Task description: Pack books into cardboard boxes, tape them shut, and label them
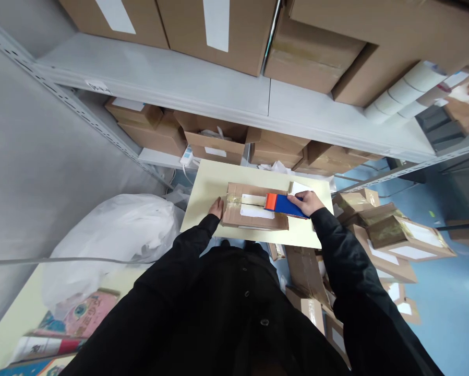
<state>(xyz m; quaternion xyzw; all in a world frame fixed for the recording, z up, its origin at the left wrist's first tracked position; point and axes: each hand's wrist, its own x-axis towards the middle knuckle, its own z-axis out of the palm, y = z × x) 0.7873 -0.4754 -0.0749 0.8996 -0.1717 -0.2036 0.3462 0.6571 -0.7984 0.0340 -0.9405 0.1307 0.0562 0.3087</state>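
Note:
A closed cardboard box [279,223] lies flat on the cream tabletop [206,175], with white labels on its top and clear tape at its left end. My left hand [217,208] rests against that left end, fingers stretched along the side. Over the right half of the box, my right hand [308,202] grips a blue and orange tape dispenser [287,205] by its blue end. The orange part points left, above the seam. A white item [300,187] lies just behind my right hand.
Grey shelving with large cartons [218,31] and white rolls [408,91] spans the far side; open boxes sit lower. A big white plastic bag [117,230] bulges at left, with a cable crossing it. Several taped boxes [410,237] are piled on the floor at right.

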